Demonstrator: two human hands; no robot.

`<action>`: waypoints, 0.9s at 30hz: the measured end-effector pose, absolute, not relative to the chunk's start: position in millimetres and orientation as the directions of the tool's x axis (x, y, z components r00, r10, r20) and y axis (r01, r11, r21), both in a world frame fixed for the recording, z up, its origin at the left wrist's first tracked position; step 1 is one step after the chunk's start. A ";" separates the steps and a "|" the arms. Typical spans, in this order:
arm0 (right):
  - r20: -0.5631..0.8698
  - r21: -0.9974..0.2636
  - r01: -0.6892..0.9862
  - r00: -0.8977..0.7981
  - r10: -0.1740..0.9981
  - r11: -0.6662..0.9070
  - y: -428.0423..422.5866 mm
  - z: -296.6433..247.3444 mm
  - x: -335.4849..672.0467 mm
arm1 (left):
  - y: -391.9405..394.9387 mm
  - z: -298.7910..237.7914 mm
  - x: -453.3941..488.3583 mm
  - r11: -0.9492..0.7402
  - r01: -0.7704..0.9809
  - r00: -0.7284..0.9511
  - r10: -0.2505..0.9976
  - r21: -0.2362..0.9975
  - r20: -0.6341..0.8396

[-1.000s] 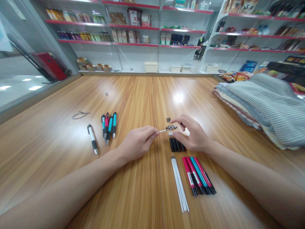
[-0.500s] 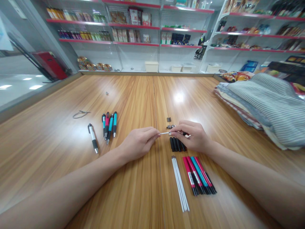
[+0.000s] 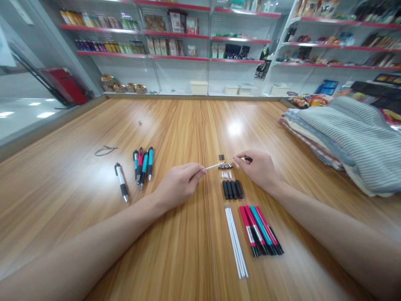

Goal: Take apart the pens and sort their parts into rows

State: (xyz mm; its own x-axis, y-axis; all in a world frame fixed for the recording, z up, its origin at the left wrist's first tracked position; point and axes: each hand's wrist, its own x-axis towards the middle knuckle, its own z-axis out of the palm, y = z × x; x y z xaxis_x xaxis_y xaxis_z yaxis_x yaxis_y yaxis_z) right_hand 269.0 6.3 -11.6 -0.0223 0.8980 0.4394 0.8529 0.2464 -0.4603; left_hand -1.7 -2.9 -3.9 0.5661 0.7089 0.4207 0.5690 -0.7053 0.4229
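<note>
My left hand [image 3: 178, 184] pinches a thin white pen refill [image 3: 214, 166] that points right, just above the wooden table [image 3: 175, 125]. My right hand [image 3: 258, 169] hovers a little to the right of its tip, fingers pinched on a small dark part [image 3: 248, 159]. Below the hands lie small silver tips [image 3: 224, 166], tiny white pieces [image 3: 227, 175], a row of black grips [image 3: 232, 189], white refills [image 3: 235, 240] and red and teal pen barrels [image 3: 261, 230].
Several assembled pens [image 3: 143, 164] and a white pen [image 3: 121, 182] lie to the left, with a rubber band [image 3: 105, 151] beyond. Folded cloths [image 3: 347, 133] are stacked at the right. Shop shelves [image 3: 175, 46] line the back wall.
My right hand has drawn away from the refill tip, up and to the right, uncovering the black grips and white pieces. The refill now tilts slightly upward in my left hand.
</note>
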 end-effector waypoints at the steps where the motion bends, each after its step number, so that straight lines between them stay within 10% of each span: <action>1: 0.416 -0.448 0.864 -0.026 0.909 0.229 7.0 -12.0 270.5 | -2.9 -4.1 -1.8 -0.705 0.568 0.567 0.709 0.424 0.420; 27: 0.349 -0.401 0.888 -0.081 0.933 0.227 36.7 -12.3 268.6 | 0.3 -4.5 -1.3 -0.662 0.581 0.503 0.749 0.473 0.430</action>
State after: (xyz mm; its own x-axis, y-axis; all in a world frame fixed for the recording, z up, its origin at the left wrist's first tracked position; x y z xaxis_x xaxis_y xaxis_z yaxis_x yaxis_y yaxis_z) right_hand 268.6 36.7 -12.3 -0.0811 0.9335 0.3494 0.8877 0.2271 -0.4006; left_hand -1.3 0.3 -4.5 0.5035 0.7493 0.4303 0.5809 -0.6622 0.4733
